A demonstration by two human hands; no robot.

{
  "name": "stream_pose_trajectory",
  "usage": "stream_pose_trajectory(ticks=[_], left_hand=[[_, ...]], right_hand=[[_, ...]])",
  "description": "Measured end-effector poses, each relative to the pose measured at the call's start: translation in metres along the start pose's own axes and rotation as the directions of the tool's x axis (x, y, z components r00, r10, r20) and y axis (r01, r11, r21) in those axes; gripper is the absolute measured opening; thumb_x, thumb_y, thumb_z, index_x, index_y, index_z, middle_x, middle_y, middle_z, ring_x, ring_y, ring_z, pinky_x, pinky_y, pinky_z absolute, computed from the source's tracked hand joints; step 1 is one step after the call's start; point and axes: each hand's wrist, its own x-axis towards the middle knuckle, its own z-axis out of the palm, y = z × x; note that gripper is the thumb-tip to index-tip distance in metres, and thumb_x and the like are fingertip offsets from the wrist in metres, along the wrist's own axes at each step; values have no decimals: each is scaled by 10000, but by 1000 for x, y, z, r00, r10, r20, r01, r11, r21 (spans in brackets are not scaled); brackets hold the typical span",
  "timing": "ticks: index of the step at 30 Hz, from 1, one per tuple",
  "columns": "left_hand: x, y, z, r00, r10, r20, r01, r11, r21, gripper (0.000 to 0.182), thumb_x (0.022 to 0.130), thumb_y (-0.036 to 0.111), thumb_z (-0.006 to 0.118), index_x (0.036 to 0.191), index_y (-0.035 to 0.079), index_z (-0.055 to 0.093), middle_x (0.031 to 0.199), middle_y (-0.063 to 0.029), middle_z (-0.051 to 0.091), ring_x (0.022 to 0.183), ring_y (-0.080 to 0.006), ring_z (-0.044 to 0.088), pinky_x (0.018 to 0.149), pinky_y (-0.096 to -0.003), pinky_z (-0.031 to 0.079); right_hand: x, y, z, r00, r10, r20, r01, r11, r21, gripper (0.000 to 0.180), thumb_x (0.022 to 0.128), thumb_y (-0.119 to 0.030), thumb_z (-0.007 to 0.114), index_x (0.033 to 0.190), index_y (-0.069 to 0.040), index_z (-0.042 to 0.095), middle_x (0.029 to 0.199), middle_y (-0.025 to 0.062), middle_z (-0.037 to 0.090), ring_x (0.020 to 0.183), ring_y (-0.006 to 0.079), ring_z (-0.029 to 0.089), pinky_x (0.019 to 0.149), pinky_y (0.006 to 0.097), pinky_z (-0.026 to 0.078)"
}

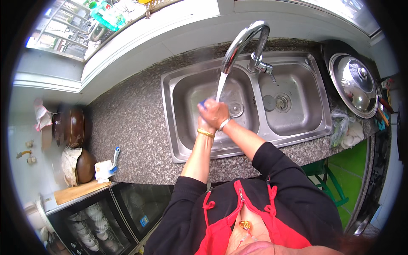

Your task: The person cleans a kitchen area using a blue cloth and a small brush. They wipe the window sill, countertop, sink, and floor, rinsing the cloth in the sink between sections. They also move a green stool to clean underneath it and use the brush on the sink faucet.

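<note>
My right hand (217, 112), a pale bracelet at its wrist, lies folded over my left hand (205, 123), which has a gold bangle at the wrist. Both are together above the left bowl of a stainless steel double sink (188, 111). Water runs onto them from a chrome gooseneck faucet (237, 44). A small blue thing (203, 103) shows by the fingers; its kind and which hand holds it cannot be told. The fingers of my left hand are mostly hidden under my right.
A steel domed lid (353, 84) and a clear plastic bag (341, 126) are right of the sink. On the left stand brown pots (75, 126), a blue-and-white brush (115, 161) and a wooden board (79, 192). A window ledge (153, 32) borders the granite countertop (134, 127).
</note>
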Motion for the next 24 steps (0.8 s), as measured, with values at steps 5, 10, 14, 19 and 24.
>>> stream_pose_trajectory(ticks=[5,10,14,19,24], left_hand=[[-21,-4,29,998,33,52,-45,962,268,490,902,434,366,1250,93,412,1249,-77,459,1109,-239,473,931,-417,393],[-14,20,15,847,-168,504,224,973,-52,680,794,653,386,1171,92,467,1167,-126,502,1055,-290,503,925,-455,375],[-11,22,-28,931,-96,351,3,966,257,614,845,501,424,1244,35,407,1104,-150,531,1037,-243,521,898,-406,410],[6,-3,-27,951,80,298,-96,995,38,508,891,419,379,1263,73,398,1171,-74,484,1073,-183,473,926,-330,385],[-7,-11,6,985,95,146,-126,967,223,301,892,186,438,1136,25,510,1090,-63,572,992,-168,554,867,-317,445]], right_hand=[[33,39,-1,927,375,-19,-369,918,144,319,772,-379,543,691,-75,592,671,149,575,655,344,562,560,426,445],[-7,-7,-15,997,34,76,-59,935,350,282,745,-298,597,626,-48,547,628,139,538,638,316,552,555,398,432],[-41,-43,-18,995,-38,93,-9,887,461,243,719,-198,638,593,-34,510,575,114,479,543,280,526,505,356,416],[-8,-16,5,983,-128,-131,146,980,139,238,768,-251,572,604,-80,543,617,93,557,560,290,557,490,373,437],[33,31,0,937,349,-20,-338,918,207,322,776,-362,545,622,-81,565,647,162,581,606,367,566,541,434,450]])
